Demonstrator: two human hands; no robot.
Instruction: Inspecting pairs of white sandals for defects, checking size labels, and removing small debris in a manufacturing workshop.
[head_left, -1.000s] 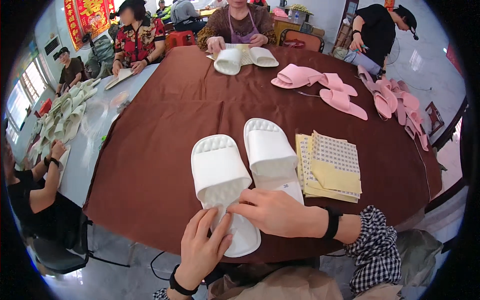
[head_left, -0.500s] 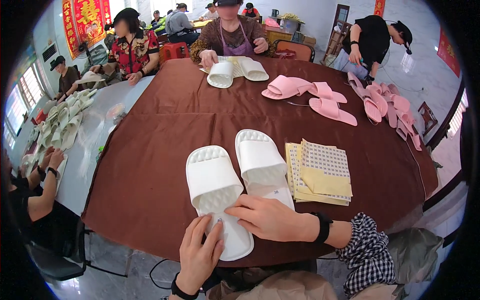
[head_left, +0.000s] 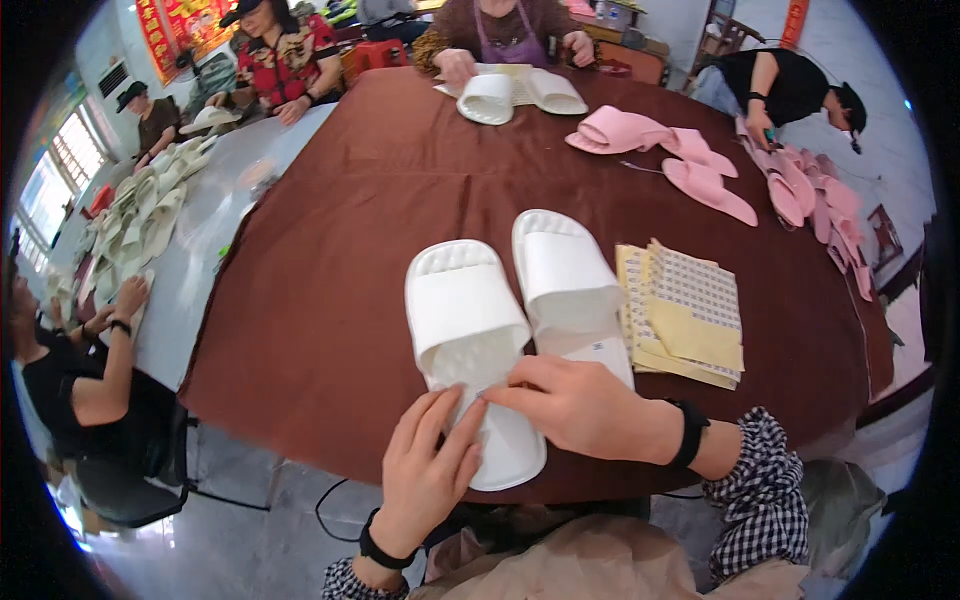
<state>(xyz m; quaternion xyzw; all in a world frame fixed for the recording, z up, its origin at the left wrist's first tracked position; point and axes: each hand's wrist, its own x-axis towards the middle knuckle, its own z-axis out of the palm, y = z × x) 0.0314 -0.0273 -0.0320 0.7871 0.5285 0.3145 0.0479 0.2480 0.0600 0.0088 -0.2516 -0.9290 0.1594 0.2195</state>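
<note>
Two white slippers lie side by side at the near middle of the table, toes away from me. On the insole of the left slipper (head_left: pixel 465 300) my left hand (head_left: pixel 430 465) rests its fingertips, fingers slightly apart. My right hand (head_left: pixel 600 408) meets them there, thumb and forefinger pinched together. A tiny dark mark shows between the fingertips; what the pinch holds, if anything, is hidden. Beside it, the right slipper (head_left: pixel 570 265) has a small printed sticker (head_left: pixel 598 346) on its insole, partly behind my right hand. Yellow-backed sticker sheets (head_left: pixel 697 345) are stacked to its right.
Brown cloth covers the table (head_left: pixel 310 310). Across it, a person in a purple apron (head_left: pixel 505 35) touches sheets beside white slippers (head_left: pixel 487 98). Pink slippers (head_left: pixel 705 190) lie at the far right, where another person bends over. A grey table (head_left: pixel 205 260) with piled pale slippers (head_left: pixel 150 205) stands left.
The view has tilted downward and shifted left, so things sit higher and farther right. The sticker seen on the left slipper's insole is now mostly covered, with my right fingertips closer to my left ones.
</note>
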